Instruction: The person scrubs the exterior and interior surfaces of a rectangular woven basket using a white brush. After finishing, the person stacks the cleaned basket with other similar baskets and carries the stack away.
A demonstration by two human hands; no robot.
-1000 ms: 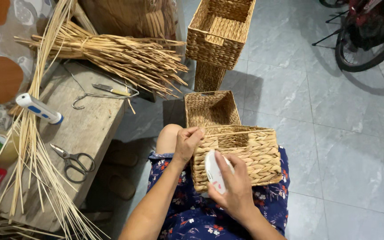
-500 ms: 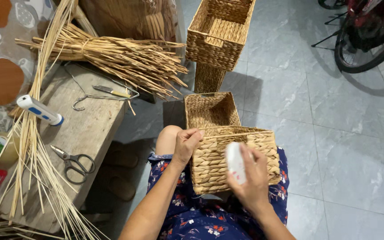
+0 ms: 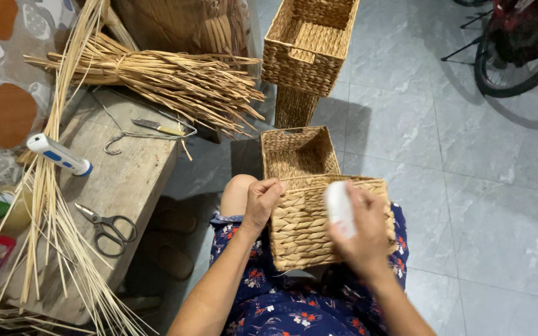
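1. Woven rectangular basket (image 3: 309, 227) resting on the lap, tipped on its side, open mouth facing away, plaited wall turned up.
2. Left hand (image 3: 261, 202) closed on the basket's upper left corner, fingers curled over the rim, steadying it.
3. Right hand (image 3: 365, 233) wrapped around a small white object (image 3: 339, 208), held against the upper right part of the woven wall; kind of tool too blurred to tell.
4. Probably light for its bulk and fairly stiff, yet the weave likely gives under hard squeezing; dry strands liable to snag or fray.
5. Best hold judged at the rim and corners, where the weave looks doubled; the rough plait should not slip.
6. Smaller open basket (image 3: 299, 152) on the tiled floor just beyond the knee; a larger one (image 3: 309, 46) stacked further off.
7. Wooden bench (image 3: 126, 186) on the left, carrying scissors (image 3: 107, 225), a metal hook (image 3: 135, 134), a blue-and-white handled tool (image 3: 59, 155), and a bundle of straw (image 3: 169, 78).
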